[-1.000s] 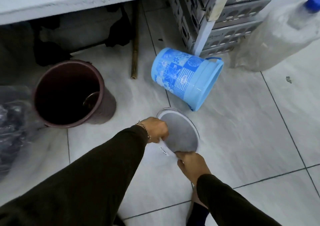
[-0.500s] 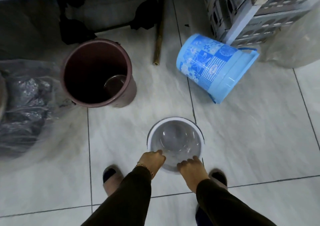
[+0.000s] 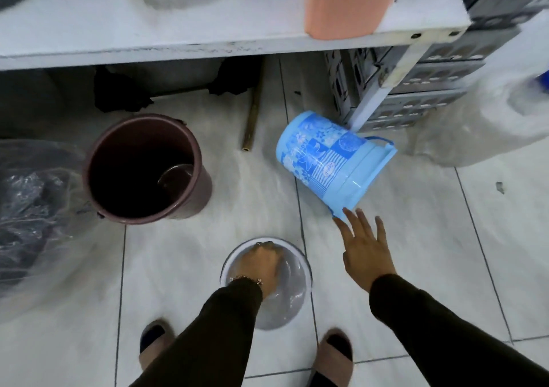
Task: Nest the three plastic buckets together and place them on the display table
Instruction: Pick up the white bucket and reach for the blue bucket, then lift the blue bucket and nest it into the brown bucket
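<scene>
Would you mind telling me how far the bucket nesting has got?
Nothing is nested yet. The left hand reaches inside the upright grey bucket; the open right hand is reaching the tipped blue bucket. The maroon bucket stands apart. Nesting and lifting onto the table remain.

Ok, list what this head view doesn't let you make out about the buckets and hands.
- Blue bucket: its mouth faces away, so its inside is hidden.
- Left hand: fingers curl inside the grey bucket; its grip is hidden.
- Maroon bucket: dark interior; the round object inside is unidentifiable.
- Right hand: contact with the blue rim is unclear.
</scene>
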{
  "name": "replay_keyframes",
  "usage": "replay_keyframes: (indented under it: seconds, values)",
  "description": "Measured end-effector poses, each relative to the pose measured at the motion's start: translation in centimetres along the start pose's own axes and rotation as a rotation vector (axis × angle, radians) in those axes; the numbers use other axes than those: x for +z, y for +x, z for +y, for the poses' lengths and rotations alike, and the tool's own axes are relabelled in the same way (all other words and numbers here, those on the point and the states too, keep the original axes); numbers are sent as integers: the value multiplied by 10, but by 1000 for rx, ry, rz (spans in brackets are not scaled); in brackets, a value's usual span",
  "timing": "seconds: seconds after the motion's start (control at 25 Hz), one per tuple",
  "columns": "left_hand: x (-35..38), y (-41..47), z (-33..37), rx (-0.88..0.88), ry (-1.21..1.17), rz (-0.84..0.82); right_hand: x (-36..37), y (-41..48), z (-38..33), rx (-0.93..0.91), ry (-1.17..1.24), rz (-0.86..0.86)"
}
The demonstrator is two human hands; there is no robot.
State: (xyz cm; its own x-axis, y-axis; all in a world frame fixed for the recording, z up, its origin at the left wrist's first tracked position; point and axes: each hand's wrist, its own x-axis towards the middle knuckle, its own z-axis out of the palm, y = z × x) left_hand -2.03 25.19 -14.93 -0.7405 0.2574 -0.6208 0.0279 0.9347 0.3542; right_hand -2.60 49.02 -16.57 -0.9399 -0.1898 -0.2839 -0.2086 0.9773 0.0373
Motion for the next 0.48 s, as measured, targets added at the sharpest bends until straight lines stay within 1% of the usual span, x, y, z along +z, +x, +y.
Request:
replay_keyframes:
  seconds: [0.08,0.16,0.2,0.28,0.36,0.44,0.48]
  values:
    - [-9,32,33,-43,-194,112,-20,41,42,66,-68,77]
    - [-10,72,66,-59,-314,196,-32,86,83,31,-161,101]
    - [-7,92,81,-63,-371,220,-34,108,101,-40,-223,91]
    - [3,128,106,-90,-516,245,-33,139,125,-246,-311,48]
    - [19,150,128,-137,-680,245,-24,153,141,-442,-330,16]
    - [31,154,142,-189,-795,255,-20,154,150,-563,-301,41]
    - [32,149,145,-210,-816,287,-21,152,153,-586,-273,48]
